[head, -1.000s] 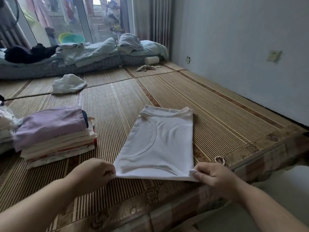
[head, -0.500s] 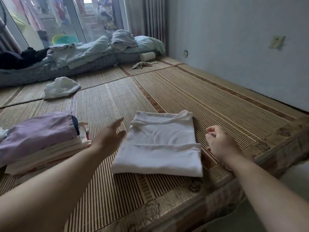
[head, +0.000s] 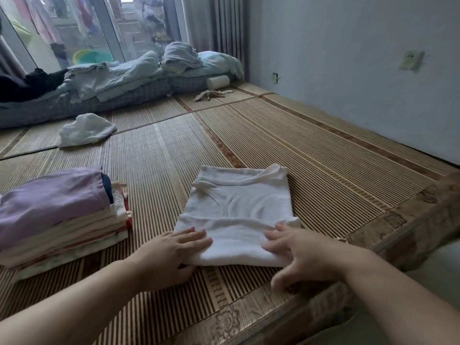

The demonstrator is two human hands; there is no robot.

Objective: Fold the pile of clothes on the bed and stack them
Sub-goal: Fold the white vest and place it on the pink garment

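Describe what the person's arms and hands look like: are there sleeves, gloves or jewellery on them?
Both are bare. The left forearm and the right forearm show no sleeve up to the frame edge. The left hand and the right hand wear no gloves, and no watch, bracelet or ring shows, though the right hand is slightly blurred.

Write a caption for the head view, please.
Left hand and right hand touch a folded white T-shirt on a striped bamboo mat, beside a purple-topped clothes stack.
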